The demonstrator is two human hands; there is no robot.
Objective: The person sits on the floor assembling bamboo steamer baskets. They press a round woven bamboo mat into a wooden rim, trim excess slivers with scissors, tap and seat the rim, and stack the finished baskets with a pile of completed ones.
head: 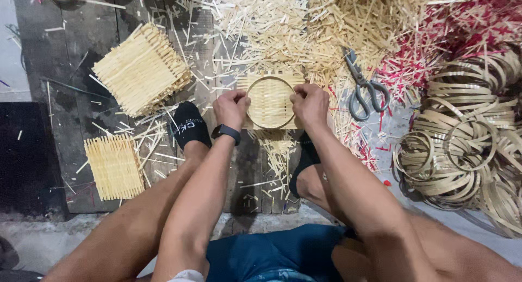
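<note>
Hoop (270, 102) sits gripped between both hands (232, 108) (309, 104).

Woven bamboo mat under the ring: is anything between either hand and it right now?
Nothing visible. The left hand and right hand already grip the bamboo ring pressed onto the woven mat, one on each side. The scissors lie apart to the right, among loose strips.

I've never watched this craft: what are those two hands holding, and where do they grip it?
Left hand and right hand hold a bamboo ring against a woven mat, gripping its opposite side edges.
</note>
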